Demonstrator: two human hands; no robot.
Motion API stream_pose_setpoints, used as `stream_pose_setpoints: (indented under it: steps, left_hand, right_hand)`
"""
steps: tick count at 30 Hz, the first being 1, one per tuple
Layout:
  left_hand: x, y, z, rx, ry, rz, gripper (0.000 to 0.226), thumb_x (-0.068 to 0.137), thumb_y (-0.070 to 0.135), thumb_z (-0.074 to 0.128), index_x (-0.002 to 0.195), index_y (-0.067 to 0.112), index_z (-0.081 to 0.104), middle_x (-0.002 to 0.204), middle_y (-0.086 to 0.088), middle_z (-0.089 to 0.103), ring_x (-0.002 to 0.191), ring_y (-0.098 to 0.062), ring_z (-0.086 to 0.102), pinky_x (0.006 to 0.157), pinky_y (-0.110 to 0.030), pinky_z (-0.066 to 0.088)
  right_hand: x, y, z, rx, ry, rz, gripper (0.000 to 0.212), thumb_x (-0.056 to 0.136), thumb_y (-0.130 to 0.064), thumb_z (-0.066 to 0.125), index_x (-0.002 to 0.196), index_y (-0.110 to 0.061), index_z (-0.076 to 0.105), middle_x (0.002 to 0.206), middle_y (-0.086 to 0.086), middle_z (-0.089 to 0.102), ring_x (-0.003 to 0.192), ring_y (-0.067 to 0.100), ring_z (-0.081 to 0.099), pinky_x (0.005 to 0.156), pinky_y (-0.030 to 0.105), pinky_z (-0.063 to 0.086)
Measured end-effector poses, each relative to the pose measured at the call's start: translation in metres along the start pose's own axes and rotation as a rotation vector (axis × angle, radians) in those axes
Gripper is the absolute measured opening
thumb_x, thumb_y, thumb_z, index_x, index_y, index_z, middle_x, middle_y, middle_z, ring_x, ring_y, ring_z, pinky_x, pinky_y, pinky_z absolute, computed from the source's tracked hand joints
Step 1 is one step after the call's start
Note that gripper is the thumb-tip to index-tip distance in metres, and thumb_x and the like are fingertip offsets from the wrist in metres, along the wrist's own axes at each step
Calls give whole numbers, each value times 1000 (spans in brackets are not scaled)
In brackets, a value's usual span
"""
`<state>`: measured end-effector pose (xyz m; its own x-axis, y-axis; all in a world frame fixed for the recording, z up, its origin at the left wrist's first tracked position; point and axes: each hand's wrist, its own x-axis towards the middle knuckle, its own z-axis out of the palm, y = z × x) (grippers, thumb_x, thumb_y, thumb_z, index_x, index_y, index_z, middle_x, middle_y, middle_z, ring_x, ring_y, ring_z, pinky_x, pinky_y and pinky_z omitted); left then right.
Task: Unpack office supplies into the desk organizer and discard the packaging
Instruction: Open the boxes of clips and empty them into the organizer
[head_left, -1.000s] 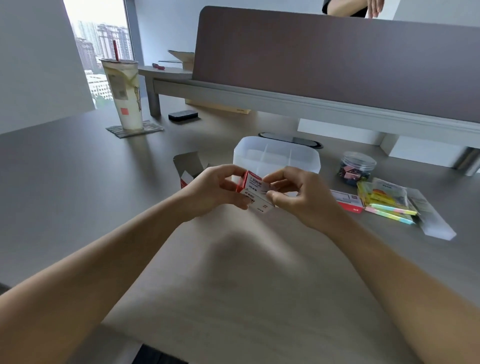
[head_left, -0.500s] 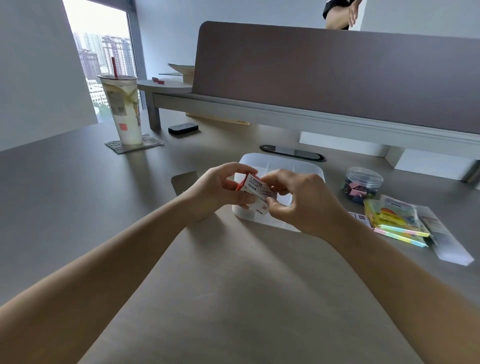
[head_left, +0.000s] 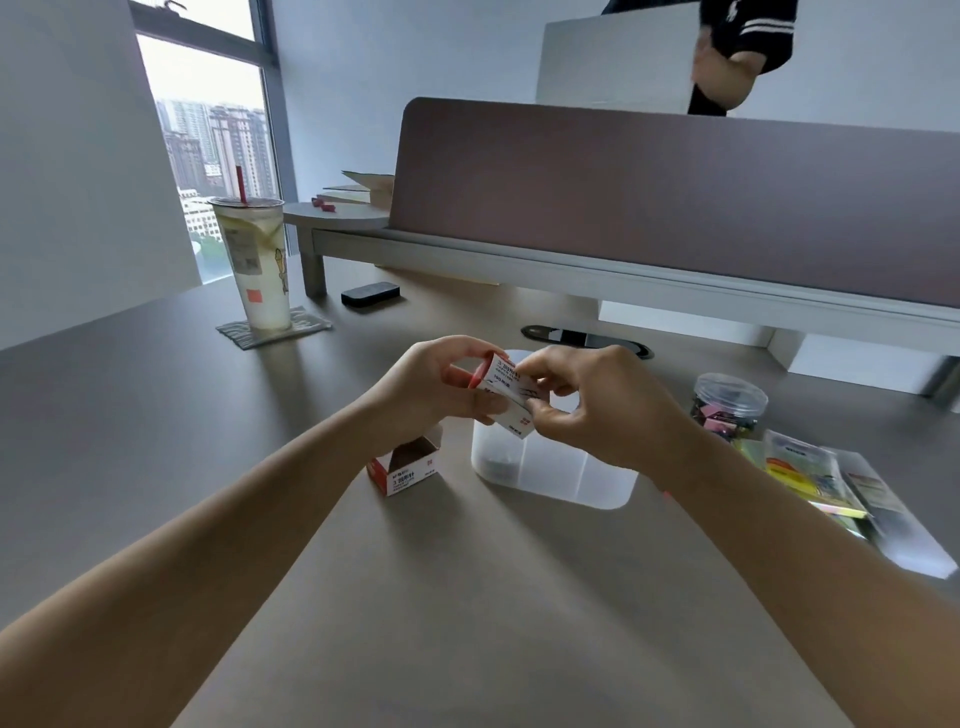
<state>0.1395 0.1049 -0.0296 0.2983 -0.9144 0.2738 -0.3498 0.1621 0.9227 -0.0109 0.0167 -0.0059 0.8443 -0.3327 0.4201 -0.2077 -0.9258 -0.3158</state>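
1. A person's left hand (head_left: 431, 384) and right hand (head_left: 597, 410) meet above a grey-brown counter (head_left: 467, 597), both gripping a small white-and-red printed cardboard box (head_left: 506, 397) between curled fingers and thumbs.
2. The left hand clasps the box's red-edged end from nine o'clock; the right hand pinches its other end from three o'clock, thumb beneath and fingertips on top. Whether the box's flap is open cannot be told.
3. The held box hangs tilted directly over the near-left corner of a translucent white plastic desk organizer (head_left: 566, 475) with inner dividers, which stands on the counter at the scene's centre.
4. Just beside the organizer, at its nine o'clock, a second small white-and-red cardboard box (head_left: 402, 467) sits on the counter with its top flaps open, partly hidden under the left forearm.
5. At three o'clock from the organizer stands a round clear plastic jar (head_left: 727, 402) holding small coloured clips, its lid on.
6. Near the jar, toward four o'clock, lie packs of pastel sticky notes (head_left: 800, 473) in clear wrapping, fanned along the counter's right side.
7. At ten o'clock, well apart from the hands, a tall clear plastic drink cup (head_left: 257, 260) with a red straw stands upright on a grey coaster (head_left: 272, 330).
8. A flat black oblong object (head_left: 370, 295) lies at eleven o'clock near the leg of a raised grey shelf (head_left: 519, 260).
9. A brown partition screen (head_left: 675, 197) rises at twelve o'clock; behind it, a second person's arm in a dark striped sleeve (head_left: 753, 36) is visible.
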Motion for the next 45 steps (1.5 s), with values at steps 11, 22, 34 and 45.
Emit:
stream_pose_setpoints:
  steps: [11, 22, 34, 45]
  left_hand:
    - [11, -3, -11, -37, -34, -4, 33, 72, -4, 63, 89, 23, 57, 83, 1, 64, 67, -6, 68, 58, -18, 56]
    - [18, -10, -12, -68, -46, -21, 38, 72, -6, 63, 90, 26, 57, 81, 3, 67, 68, -6, 68, 57, -17, 55]
    - [25, -19, -18, -348, -39, -186, 27, 62, 10, 66, 87, 21, 63, 75, -6, 70, 71, -15, 70, 60, -22, 57]
    - [23, -18, -21, -284, -34, -183, 23, 65, 10, 65, 84, 22, 59, 62, 4, 72, 47, -4, 56, 50, -16, 50]
  right_hand:
    - [14, 0, 2, 60, -14, 41, 33, 78, -10, 51, 108, -14, 62, 93, 9, 71, 81, 23, 66, 76, 39, 54]
    - [19, 10, -2, 249, 7, 109, 27, 76, -5, 50, 93, -20, 66, 88, 4, 72, 63, 7, 62, 58, 23, 52]
    - [28, 13, 9, 348, 249, 121, 29, 90, -12, 45, 73, -33, 35, 92, 7, 57, 76, 26, 65, 70, 47, 55]
    - [25, 15, 16, 377, 221, 0, 38, 86, -4, 51, 70, -37, 40, 92, -16, 43, 82, 14, 58, 74, 26, 54]
